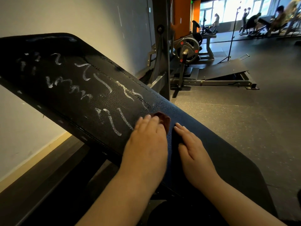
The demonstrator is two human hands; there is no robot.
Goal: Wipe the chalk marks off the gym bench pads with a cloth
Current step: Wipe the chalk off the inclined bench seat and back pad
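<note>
A long black bench pad (pixel 78 101) slopes up to the left, covered with several white chalk marks (pixel 101 84). My left hand (pixel 146 137) lies flat on the pad with straight fingers, pressing a small brown cloth (pixel 163 119) whose edge shows beyond my fingertips. The nearest chalk squiggle sits just left of this hand. My right hand (pixel 193 150) rests flat on the pad beside it, fingers straight, holding nothing. The pad under and right of the hands looks free of chalk.
A pale wall (pixel 81 15) runs behind the bench on the left. A weight machine with a plate (pixel 187 48) and a dark ramp (pixel 226 69) stand on the rubber floor beyond. Several people exercise far off by the windows (pixel 260 18).
</note>
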